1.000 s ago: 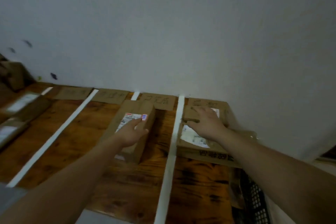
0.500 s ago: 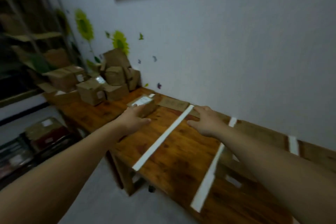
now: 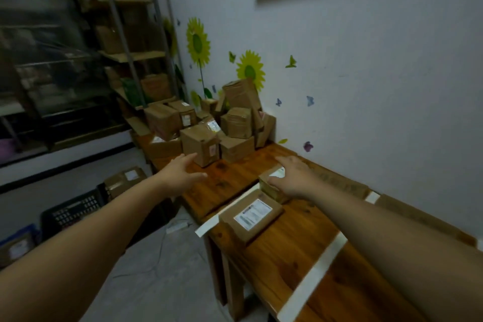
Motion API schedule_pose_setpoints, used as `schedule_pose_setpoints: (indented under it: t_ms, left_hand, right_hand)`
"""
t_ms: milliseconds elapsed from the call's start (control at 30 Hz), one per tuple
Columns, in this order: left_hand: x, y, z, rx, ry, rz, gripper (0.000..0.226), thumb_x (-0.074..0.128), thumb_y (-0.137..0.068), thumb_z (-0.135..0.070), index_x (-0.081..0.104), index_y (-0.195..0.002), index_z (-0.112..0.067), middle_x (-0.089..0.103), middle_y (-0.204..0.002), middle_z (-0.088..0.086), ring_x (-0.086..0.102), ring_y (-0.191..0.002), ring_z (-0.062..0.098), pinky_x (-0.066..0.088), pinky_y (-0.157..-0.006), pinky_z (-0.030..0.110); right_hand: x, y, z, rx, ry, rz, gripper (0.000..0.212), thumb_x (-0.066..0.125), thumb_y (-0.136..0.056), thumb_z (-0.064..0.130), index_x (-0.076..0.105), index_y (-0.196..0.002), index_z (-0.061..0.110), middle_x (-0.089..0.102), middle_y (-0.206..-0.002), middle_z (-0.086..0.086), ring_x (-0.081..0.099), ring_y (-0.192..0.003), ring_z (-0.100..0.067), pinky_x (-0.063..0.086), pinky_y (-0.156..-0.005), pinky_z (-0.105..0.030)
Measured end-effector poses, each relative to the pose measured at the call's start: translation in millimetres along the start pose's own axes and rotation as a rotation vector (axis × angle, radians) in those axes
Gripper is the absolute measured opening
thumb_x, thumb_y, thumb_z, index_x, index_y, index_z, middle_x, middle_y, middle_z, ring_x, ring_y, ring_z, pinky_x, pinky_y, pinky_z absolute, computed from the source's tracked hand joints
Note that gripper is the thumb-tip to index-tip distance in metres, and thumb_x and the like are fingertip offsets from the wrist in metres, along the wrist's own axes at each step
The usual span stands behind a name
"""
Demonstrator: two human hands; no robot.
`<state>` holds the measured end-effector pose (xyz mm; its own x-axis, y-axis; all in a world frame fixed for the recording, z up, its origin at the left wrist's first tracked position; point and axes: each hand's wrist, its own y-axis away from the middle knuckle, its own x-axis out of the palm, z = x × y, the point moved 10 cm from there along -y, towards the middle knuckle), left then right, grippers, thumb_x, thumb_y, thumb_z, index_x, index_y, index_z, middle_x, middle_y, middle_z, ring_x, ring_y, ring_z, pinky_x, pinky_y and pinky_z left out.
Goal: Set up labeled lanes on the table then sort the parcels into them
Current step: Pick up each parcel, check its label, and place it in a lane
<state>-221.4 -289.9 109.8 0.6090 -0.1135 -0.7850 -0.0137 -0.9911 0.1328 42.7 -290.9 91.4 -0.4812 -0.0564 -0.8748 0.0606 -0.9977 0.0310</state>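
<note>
Turning from the far lanes, I faced the heap of unsorted brown cardboard parcels [image 3: 209, 125] at the wooden bench's [image 3: 230, 178] left end. My left hand [image 3: 180, 174] reached toward them, open and empty; my right hand [image 3: 294, 178] lay flat on a small sorted carton [image 3: 271, 185], not gripping. Another pick looked due.

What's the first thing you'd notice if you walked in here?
Probably the big heap of brown cardboard boxes piled at the far end of the wooden table, right under the yellow sunflower stickers on the white wall. Next, the two bare hands stretched out over the table: the left hand open and reaching toward the heap, the right hand resting over a small parcel beside a white tape strip.
</note>
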Motion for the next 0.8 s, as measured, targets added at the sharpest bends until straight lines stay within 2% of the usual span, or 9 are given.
schedule_pose_setpoints:
  t_ms: [100, 200, 267, 333, 367, 500, 667, 800]
  left_hand:
    - [-27.9, -52.0, 16.7, -0.023, -0.02, 0.013, 0.078, 0.06, -0.086, -0.046, 0.018, -0.15, -0.031, 0.007, -0.159, 0.003, 0.009, -0.146, 0.026, 0.017, -0.117, 0.046]
    - [-59.8, -103.2, 36.8, -0.048, -0.011, 0.01, 0.096, 0.064, -0.066, -0.065, 0.024, -0.148, -0.033, 0.018, -0.157, 0.003, 0.022, -0.143, 0.026, 0.026, -0.114, 0.049]
    - [-80.0, -130.7, 48.6, -0.07, 0.022, -0.018, 0.084, 0.065, -0.078, -0.053, 0.025, -0.148, -0.03, 0.021, -0.156, 0.004, 0.026, -0.141, 0.026, 0.029, -0.113, 0.046]
    - [-91.5, -157.0, 64.3, -0.086, 0.024, -0.017, 0.071, 0.061, -0.089, -0.034, 0.022, -0.149, -0.026, 0.019, -0.156, 0.005, 0.024, -0.141, 0.027, 0.027, -0.111, 0.044]
    - [-96.7, -171.4, 73.1, -0.095, 0.016, -0.015, 0.071, 0.059, -0.09, -0.033, 0.02, -0.149, -0.026, 0.016, -0.157, 0.006, 0.021, -0.142, 0.027, 0.025, -0.112, 0.045]
    - [-114.8, -231.6, 106.0, -0.1, -0.021, -0.01, 0.073, 0.059, -0.09, -0.036, 0.018, -0.15, -0.027, 0.007, -0.159, 0.005, 0.011, -0.145, 0.027, 0.018, -0.116, 0.046]
    - [-132.7, -312.5, 133.6, -0.005, -0.098, 0.035, 0.072, 0.057, -0.091, -0.037, 0.017, -0.15, -0.027, 0.006, -0.16, 0.005, 0.007, -0.146, 0.028, 0.016, -0.118, 0.048]
    - [-144.0, -373.9, 153.2, 0.062, -0.133, 0.127, 0.071, 0.056, -0.092, -0.038, 0.016, -0.15, -0.028, 0.005, -0.16, 0.004, 0.005, -0.146, 0.027, 0.013, -0.118, 0.048]
  right_hand:
    - [9.5, -69.6, 28.6, -0.032, -0.039, 0.023, 0.076, 0.056, -0.088, 0.055, 0.025, -0.15, 0.025, 0.022, -0.156, -0.006, 0.025, -0.142, -0.027, 0.029, -0.113, -0.041]
    - [14.0, -130.9, 61.6, -0.062, -0.073, 0.031, 0.075, 0.056, -0.089, 0.053, 0.025, -0.15, 0.025, 0.023, -0.156, -0.006, 0.026, -0.141, -0.027, 0.03, -0.113, -0.041]
    - [19.9, -167.2, 81.0, -0.07, -0.095, 0.039, 0.073, 0.057, -0.089, 0.051, 0.025, -0.15, 0.026, 0.023, -0.155, -0.005, 0.027, -0.14, -0.027, 0.031, -0.113, -0.041]
    - [31.2, -197.6, 97.1, -0.071, -0.095, 0.053, 0.072, 0.057, -0.089, 0.05, 0.026, -0.15, 0.026, 0.025, -0.154, -0.006, 0.028, -0.139, -0.027, 0.032, -0.112, -0.042]
    - [37.8, -211.6, 104.6, -0.074, -0.093, 0.058, 0.072, 0.058, -0.089, 0.05, 0.027, -0.149, 0.026, 0.026, -0.153, -0.006, 0.029, -0.139, -0.027, 0.032, -0.112, -0.042]
    - [69.1, -265.1, 126.3, -0.058, -0.098, 0.087, 0.068, 0.058, -0.089, 0.048, 0.031, -0.148, 0.026, 0.029, -0.15, -0.007, 0.03, -0.137, -0.028, 0.031, -0.111, -0.038]
    - [109.2, -338.1, 148.2, 0.026, -0.078, 0.089, 0.069, 0.056, -0.091, 0.05, 0.028, -0.149, 0.025, 0.03, -0.148, -0.008, 0.032, -0.135, -0.027, 0.029, -0.108, -0.036]
    - [148.0, -388.2, 164.7, 0.146, -0.156, 0.098, 0.071, 0.057, -0.091, 0.046, 0.026, -0.15, 0.023, 0.027, -0.15, -0.008, 0.038, -0.133, -0.026, 0.037, -0.102, -0.032]
